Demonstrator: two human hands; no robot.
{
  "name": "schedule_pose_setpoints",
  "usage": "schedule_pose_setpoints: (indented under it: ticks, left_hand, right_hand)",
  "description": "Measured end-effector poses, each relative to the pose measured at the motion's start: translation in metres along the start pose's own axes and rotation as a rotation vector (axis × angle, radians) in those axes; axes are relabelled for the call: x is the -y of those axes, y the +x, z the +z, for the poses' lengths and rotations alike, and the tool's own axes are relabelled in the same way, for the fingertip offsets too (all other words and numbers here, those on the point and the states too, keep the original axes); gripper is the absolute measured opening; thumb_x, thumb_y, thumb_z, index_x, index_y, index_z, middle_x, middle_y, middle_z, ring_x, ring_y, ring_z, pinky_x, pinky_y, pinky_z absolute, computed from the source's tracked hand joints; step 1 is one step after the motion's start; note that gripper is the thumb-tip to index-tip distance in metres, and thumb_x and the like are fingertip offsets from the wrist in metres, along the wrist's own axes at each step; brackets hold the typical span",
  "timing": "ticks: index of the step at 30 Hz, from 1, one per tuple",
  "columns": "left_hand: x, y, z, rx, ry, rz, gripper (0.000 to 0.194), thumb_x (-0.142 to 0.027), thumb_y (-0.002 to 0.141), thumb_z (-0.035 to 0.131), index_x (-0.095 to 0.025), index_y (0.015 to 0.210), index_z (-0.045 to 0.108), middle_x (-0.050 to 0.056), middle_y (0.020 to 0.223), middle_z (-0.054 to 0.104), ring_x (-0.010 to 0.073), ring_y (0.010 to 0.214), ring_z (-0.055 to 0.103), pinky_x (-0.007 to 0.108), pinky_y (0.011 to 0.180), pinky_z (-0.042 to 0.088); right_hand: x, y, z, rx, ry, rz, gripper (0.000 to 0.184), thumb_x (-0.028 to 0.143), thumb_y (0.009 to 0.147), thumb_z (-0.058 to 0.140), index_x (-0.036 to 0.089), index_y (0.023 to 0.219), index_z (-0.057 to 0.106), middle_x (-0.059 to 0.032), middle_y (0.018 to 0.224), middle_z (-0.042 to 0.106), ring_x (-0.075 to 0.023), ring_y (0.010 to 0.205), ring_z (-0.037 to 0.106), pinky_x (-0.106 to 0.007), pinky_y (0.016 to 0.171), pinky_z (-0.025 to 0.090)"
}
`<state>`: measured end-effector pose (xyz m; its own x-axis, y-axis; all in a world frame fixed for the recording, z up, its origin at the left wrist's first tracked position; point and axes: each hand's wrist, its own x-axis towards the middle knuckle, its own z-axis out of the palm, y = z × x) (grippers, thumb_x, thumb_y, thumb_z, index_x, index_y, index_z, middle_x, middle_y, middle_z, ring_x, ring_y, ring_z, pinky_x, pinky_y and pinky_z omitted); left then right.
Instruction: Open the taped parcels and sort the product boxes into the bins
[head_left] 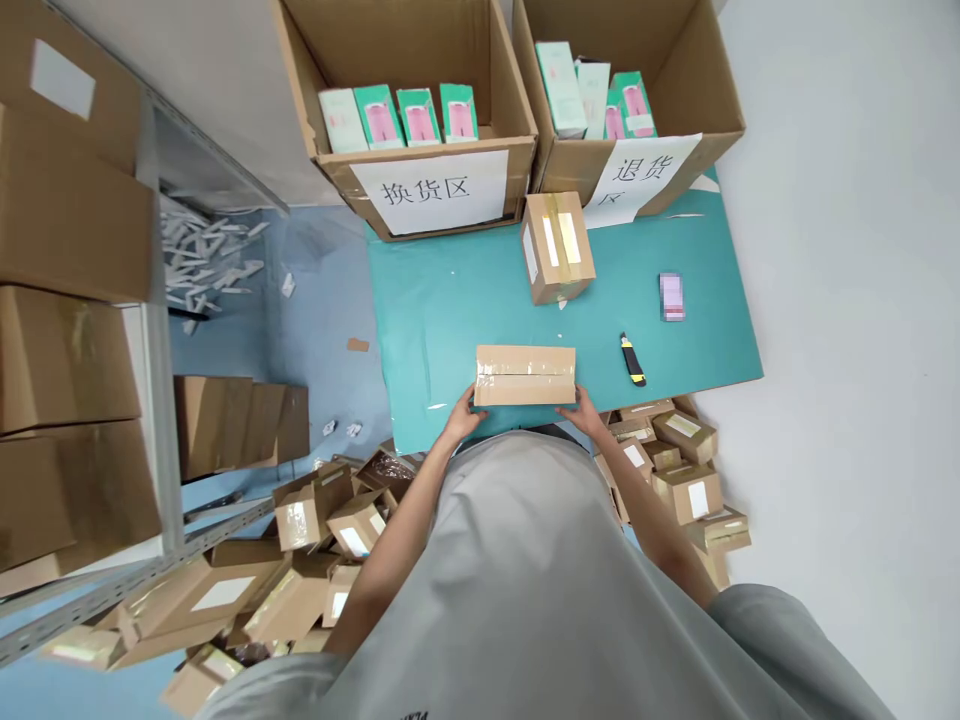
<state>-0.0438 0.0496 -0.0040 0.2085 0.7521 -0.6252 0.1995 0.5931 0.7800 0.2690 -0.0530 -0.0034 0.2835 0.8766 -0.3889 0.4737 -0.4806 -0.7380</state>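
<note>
Long box (525,375): closed, tape across seam.
Left hand (464,417), right hand (584,412): gripping its 2 near corners.
Knife (631,360): aside, untouched.

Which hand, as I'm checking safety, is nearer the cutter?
Right. The right hand is at the right end of the carton, to the near left of the cutter; the left hand is farther left, at the other end.

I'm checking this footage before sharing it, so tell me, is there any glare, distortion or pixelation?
Head view: shiny glints on the tape of the carton between the left hand and right hand; head view: apparent wide-angle stretching toward the edges, as on the shelf post; head view: a small item on the table pixelated, details unreadable.
</note>
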Motion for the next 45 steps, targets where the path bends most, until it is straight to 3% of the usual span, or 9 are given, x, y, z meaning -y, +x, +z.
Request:
schedule_pose_setpoints:
  ticks: [4,9,15,21,26,30,33,38,45]
  left_hand:
    - [0.000,0.000,0.003,-0.047,0.002,0.021,0.070,-0.016,0.063,0.075,-0.015,0.134,0.078,0.015,0.139,0.079,0.0383,0.138,0.069,0.056,0.127,0.049]
    - [-0.007,-0.002,-0.008,-0.093,-0.026,0.068,0.052,-0.035,0.078,0.080,-0.014,0.126,0.081,0.018,0.143,0.077,0.0368,0.138,0.070,0.053,0.123,0.054]
    - [-0.009,0.000,-0.014,-0.183,0.039,0.076,0.055,-0.057,0.087,0.083,-0.015,0.122,0.083,0.018,0.135,0.080,0.0334,0.118,0.076,0.048,0.110,0.062]
    - [0.016,-0.005,-0.010,-0.266,-0.058,-0.069,0.064,-0.068,0.099,0.065,-0.014,0.132,0.077,0.019,0.132,0.081,0.0297,0.117,0.077,0.047,0.107,0.063]
    - [0.035,-0.019,-0.009,-0.327,-0.030,-0.129,0.050,-0.053,0.092,0.074,-0.016,0.126,0.080,0.020,0.130,0.081,0.0333,0.119,0.078,0.054,0.111,0.061]
    - [0.036,-0.021,0.000,-0.353,0.000,-0.105,0.039,-0.030,0.082,0.077,-0.017,0.118,0.082,0.018,0.136,0.081,0.0344,0.127,0.076,0.055,0.120,0.055]
    - [0.030,-0.018,0.006,-0.354,0.012,-0.066,0.034,-0.024,0.078,0.078,-0.016,0.110,0.082,0.018,0.129,0.083,0.0354,0.128,0.076,0.053,0.120,0.056]
    - [0.010,-0.013,0.002,-0.379,0.014,0.001,0.034,-0.030,0.080,0.084,-0.015,0.110,0.081,0.015,0.122,0.084,0.0330,0.120,0.078,0.049,0.115,0.061]
    - [-0.021,-0.015,-0.007,-0.463,0.062,0.206,0.046,-0.051,0.091,0.084,-0.013,0.115,0.084,0.016,0.122,0.084,0.0314,0.111,0.080,0.047,0.109,0.063]
  right_hand:
    - [0.012,0.011,0.003,0.066,0.231,0.130,0.087,0.053,0.079,0.082,0.016,0.155,0.061,-0.0210,0.155,0.070,-0.0380,0.140,0.068,-0.057,0.115,0.060]
    - [0.031,0.034,-0.016,0.050,0.230,0.117,0.069,0.050,0.086,0.079,0.017,0.146,0.069,-0.0189,0.154,0.072,-0.0362,0.143,0.068,-0.057,0.122,0.056]
    - [0.047,0.059,-0.017,0.140,0.284,0.085,0.066,0.062,0.093,0.078,0.015,0.140,0.073,-0.0196,0.144,0.078,-0.0337,0.135,0.074,-0.052,0.119,0.059]
    - [0.022,0.051,-0.018,0.143,0.284,0.234,0.061,0.068,0.104,0.057,0.018,0.134,0.077,-0.0179,0.136,0.082,-0.0316,0.125,0.079,-0.054,0.112,0.063]
    - [0.003,0.035,-0.027,0.164,0.242,0.272,0.060,0.060,0.099,0.060,0.015,0.135,0.077,-0.0208,0.135,0.082,-0.0311,0.118,0.081,-0.055,0.106,0.065]
    - [0.009,0.032,-0.022,0.203,0.221,0.224,0.055,0.055,0.093,0.066,0.018,0.130,0.081,-0.0133,0.123,0.086,-0.0297,0.118,0.079,-0.055,0.107,0.064]
    - [0.017,0.037,-0.020,0.216,0.219,0.174,0.048,0.053,0.089,0.070,0.018,0.118,0.085,-0.0095,0.109,0.089,-0.0324,0.117,0.079,-0.056,0.108,0.063]
    - [0.028,0.051,-0.032,0.177,0.234,0.105,0.037,0.052,0.081,0.081,0.018,0.094,0.087,-0.0102,0.105,0.088,-0.0364,0.112,0.082,-0.054,0.111,0.063]
    - [0.051,0.065,-0.054,0.059,0.159,-0.074,0.049,0.063,0.090,0.080,0.019,0.108,0.092,-0.0135,0.115,0.088,-0.0355,0.107,0.083,-0.053,0.108,0.065]
